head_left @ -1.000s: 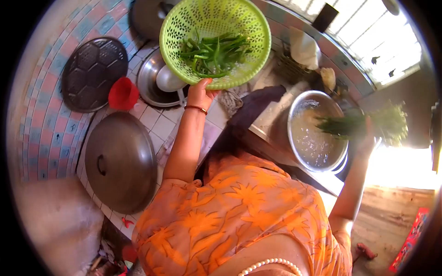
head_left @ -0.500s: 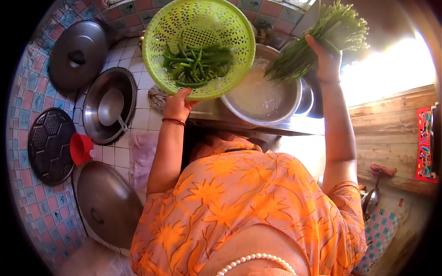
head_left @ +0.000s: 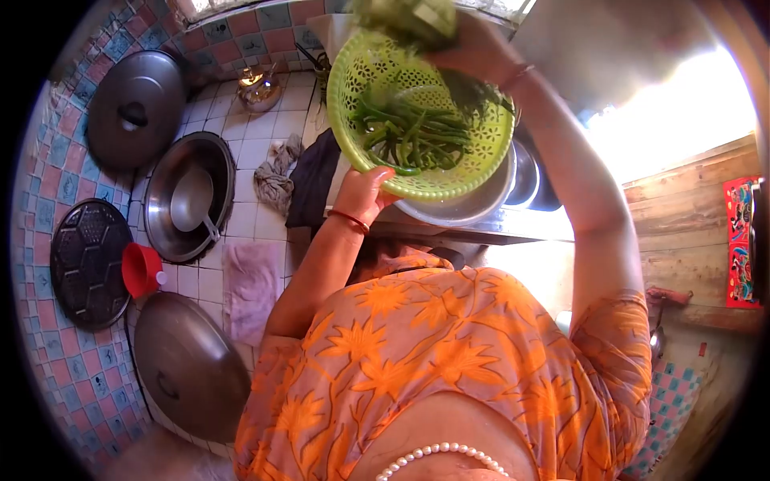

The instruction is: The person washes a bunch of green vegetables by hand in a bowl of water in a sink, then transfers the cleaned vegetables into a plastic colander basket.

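Observation:
My left hand (head_left: 365, 195) grips the near rim of a lime-green plastic colander (head_left: 449, 186), thumb over the edge. Long green pods that look like chillies (head_left: 417, 136) lie in the colander, which is tilted towards me. At the far side, my right hand (head_left: 473, 50) is closed around a bunch of green stalks (head_left: 405, 20), blurred by motion. Dark leafy ends of the bunch hang over the colander's right side. Below the colander stands a wide metal pot (head_left: 461, 212), mostly hidden by it.
On the tiled counter to the left are a dark metal basin (head_left: 152, 216) with a ladle (head_left: 192, 202) in it, a red cup (head_left: 141, 268), large lids (head_left: 188, 361), a pink cloth (head_left: 253, 280) and a crumpled rag (head_left: 275, 180). A shiny small pot (head_left: 260, 92) stands at the back.
The colander has moved right, over the metal pot. My right hand has swung the stalk bunch left and up, from beside the pot to above the colander's far rim.

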